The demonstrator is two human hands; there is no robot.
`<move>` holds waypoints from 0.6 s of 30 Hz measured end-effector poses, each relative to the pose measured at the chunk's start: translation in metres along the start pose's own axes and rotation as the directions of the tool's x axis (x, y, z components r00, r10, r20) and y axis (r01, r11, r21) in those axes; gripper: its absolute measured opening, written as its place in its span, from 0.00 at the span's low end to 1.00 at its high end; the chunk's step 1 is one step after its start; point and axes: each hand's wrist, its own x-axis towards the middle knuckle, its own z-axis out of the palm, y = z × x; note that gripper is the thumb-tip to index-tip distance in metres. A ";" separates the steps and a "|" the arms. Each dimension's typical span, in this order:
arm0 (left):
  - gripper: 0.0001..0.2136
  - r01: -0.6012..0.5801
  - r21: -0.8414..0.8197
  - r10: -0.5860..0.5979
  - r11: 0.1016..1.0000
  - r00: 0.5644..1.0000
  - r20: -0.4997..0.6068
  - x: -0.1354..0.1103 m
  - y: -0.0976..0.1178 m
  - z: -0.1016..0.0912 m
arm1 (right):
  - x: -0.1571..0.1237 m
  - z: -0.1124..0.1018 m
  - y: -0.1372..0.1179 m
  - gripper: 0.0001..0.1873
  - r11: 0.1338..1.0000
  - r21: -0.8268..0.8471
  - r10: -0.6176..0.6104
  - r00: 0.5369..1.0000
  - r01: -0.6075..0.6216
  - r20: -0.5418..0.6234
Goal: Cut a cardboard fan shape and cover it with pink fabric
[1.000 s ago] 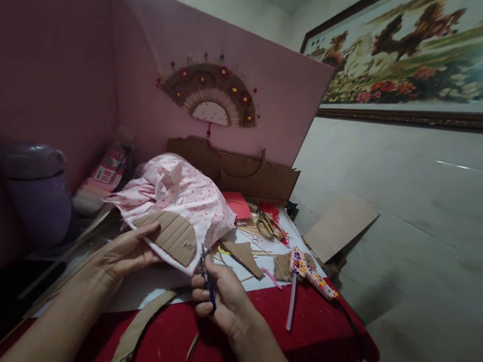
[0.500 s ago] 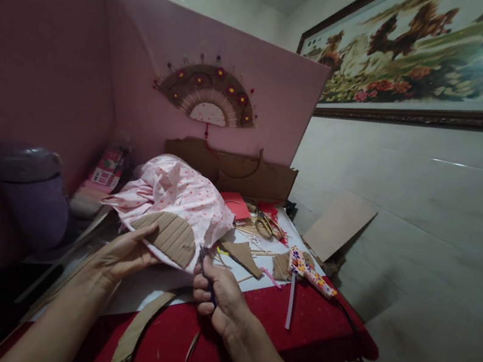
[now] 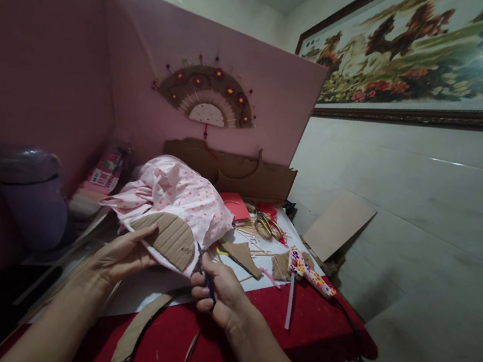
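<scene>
My left hand (image 3: 127, 253) pinches a half-round piece of corrugated cardboard (image 3: 170, 237) against pink-dotted white fabric (image 3: 189, 188), thumb on top and fingers beneath. The cloth shows as a margin along the cardboard's curved edge and bunches up behind it. My right hand (image 3: 218, 288) is closed round the dark blue handles of small scissors (image 3: 208, 283). Their blades point up and away, at the fabric just right of the cardboard's rounded end. Whether the blades are parted is too small to tell.
A curved cardboard strip (image 3: 143, 325) lies on the red tablecloth (image 3: 258, 357). Right of the hands are cardboard scraps (image 3: 242, 256), gold-handled scissors (image 3: 267, 225) and a floral glue gun (image 3: 311, 274) with a cord. A decorated fan (image 3: 236, 103) hangs on the pink panel; a purple bin (image 3: 32, 201) stands left.
The scissors in my right hand have shifted slightly up and left along the fabric, and their blades show more. My left hand and the cardboard have hardly moved.
</scene>
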 end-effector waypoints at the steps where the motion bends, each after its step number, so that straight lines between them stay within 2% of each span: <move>1: 0.20 -0.002 -0.002 0.002 1.000 1.000 0.001 0.000 0.000 0.000 | 0.000 0.001 0.001 0.19 1.000 -0.007 -0.028 0.999 0.027 -0.023; 5: 0.21 0.002 -0.012 -0.002 1.000 1.000 0.000 -0.001 0.000 -0.001 | 0.000 0.003 0.005 0.16 0.994 -0.038 -0.107 0.991 0.104 -0.082; 11: 0.22 0.009 -0.010 -0.010 1.000 1.000 -0.003 0.000 0.001 -0.002 | -0.001 -0.002 0.002 0.20 1.000 0.004 0.013 0.999 -0.013 0.030; 18: 0.23 -0.005 0.012 0.005 1.000 1.000 0.008 -0.001 0.001 -0.001 | 0.004 -0.003 -0.003 0.20 0.999 -0.004 0.039 0.998 -0.039 0.046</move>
